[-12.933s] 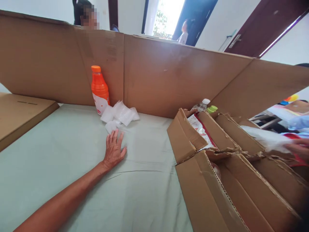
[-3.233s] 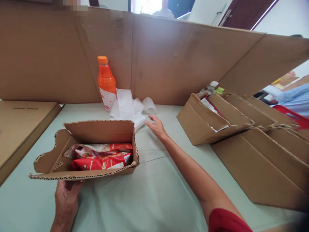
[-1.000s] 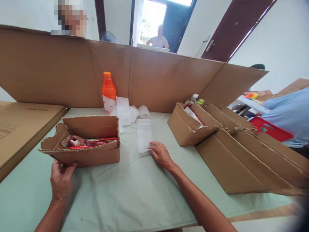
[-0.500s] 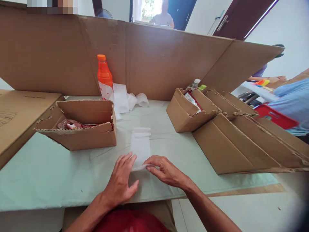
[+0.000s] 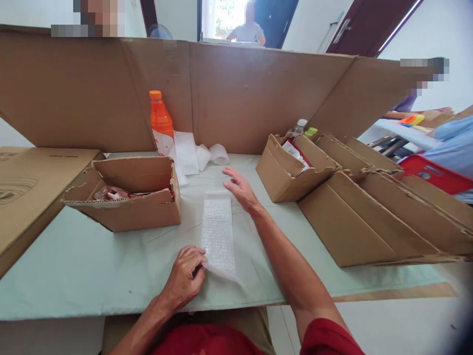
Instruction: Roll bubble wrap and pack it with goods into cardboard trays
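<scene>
A strip of clear bubble wrap (image 5: 218, 231), apparently a flat pouch, lies lengthwise on the table before me. At its near left corner my left hand (image 5: 186, 273) has its thumb and fingers pinched on the edge, and the near edge is lifted slightly off the cloth. My right hand (image 5: 240, 190) hovers by the far right end of the wrap, fingers stretched out and holding nothing. Beyond that end are crumpled white wrap pieces (image 5: 186, 153), beside an orange bottle (image 5: 161, 118) with an orange cap.
An open cardboard box (image 5: 144, 214) with packaged items stands on the left. More cardboard boxes (image 5: 332, 222) line the right, one holding bottles and packets. A tall cardboard panel (image 5: 258, 93) closes off the back of the pale green tablecloth (image 5: 121, 276). Other people are beyond it.
My right hand has let go of the wrap's near edge and moved forward to its far end. The left hand has closed on the near left corner. The wrap lies flatter.
</scene>
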The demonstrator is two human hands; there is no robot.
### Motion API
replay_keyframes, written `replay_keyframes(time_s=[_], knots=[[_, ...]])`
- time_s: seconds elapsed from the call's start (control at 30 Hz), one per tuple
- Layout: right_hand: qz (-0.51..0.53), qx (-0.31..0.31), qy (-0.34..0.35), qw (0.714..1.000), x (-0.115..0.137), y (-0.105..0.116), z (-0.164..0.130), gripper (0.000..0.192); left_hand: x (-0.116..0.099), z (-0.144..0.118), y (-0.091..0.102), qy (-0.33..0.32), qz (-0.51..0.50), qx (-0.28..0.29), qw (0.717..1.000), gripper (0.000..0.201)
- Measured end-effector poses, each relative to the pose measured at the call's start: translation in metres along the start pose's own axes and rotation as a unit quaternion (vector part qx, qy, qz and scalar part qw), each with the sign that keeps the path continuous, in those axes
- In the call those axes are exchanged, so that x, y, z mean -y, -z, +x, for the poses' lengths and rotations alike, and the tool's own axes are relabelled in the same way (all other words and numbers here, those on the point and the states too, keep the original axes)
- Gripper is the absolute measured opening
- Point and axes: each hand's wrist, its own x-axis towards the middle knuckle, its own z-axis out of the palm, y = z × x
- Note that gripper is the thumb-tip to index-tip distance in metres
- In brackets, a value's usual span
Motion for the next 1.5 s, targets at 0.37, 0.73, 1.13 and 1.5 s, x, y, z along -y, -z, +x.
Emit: replay_keyframes(time_s=[0.37, 0.73, 1.13, 1.5], knots=[[-0.145, -0.048, 0.007, 0.988, 0.007, 0.003, -0.189, 0.035, 0.003, 0.035, 0.007, 0.166, 0.069, -0.010, 0.984, 0.018], [-0.390, 0.048, 0.145, 0.908, -0.014, -0.060, -0.168, 0.027, 0.012, 0.036, 0.009, 0.081, 0.189, -0.027, 0.978, 0.046], [-0.249, -0.009, 0.078, 0.965, 0.001, -0.051, -0.177, 0.020, -0.003, 0.019, 0.019, 0.118, 0.063, 0.064, 0.989, 0.034], [-0.383, 0.061, 0.158, 0.908, -0.003, -0.058, -0.170, 0.025, 0.004, 0.023, 0.014, 0.099, 0.161, 0.042, 0.981, 0.033]])
